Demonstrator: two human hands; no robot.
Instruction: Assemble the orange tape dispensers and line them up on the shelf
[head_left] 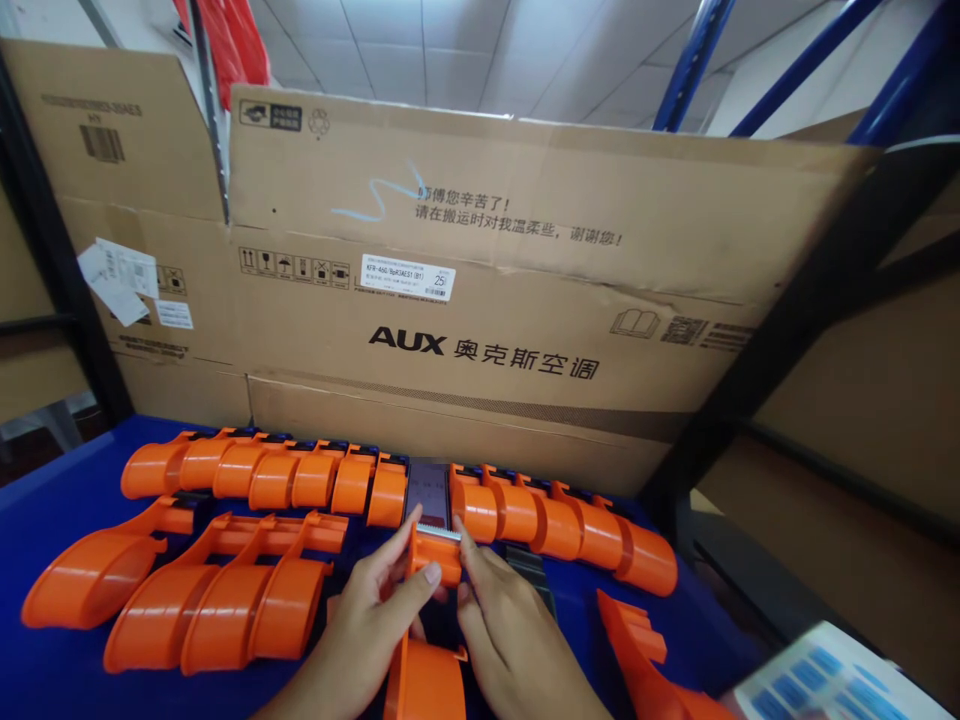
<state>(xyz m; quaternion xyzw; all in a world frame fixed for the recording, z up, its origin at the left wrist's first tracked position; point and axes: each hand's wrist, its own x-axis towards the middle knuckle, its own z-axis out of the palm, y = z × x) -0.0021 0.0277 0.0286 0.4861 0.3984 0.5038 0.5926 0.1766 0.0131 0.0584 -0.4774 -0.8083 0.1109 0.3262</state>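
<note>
Both my hands meet at the bottom centre over an orange plastic tape-dispenser part [435, 555] with a metal toothed edge at its top. My left hand [367, 625] pinches it from the left with thumb and fingers. From the right, my right hand [506, 635] grips it with the fingers pressed together. A second orange part [426, 682] lies just below the hands. Behind the held part a dark reddish flat piece [427, 492] sits in a gap in the row.
A row of orange dispenser shells [300, 478] continues on the right [570, 525] along the back of the blue table [67, 480]. More shells [210, 600] lie at the left. Large AUX cardboard boxes [480, 300] stand behind. A label sheet [825, 680] lies at the bottom right.
</note>
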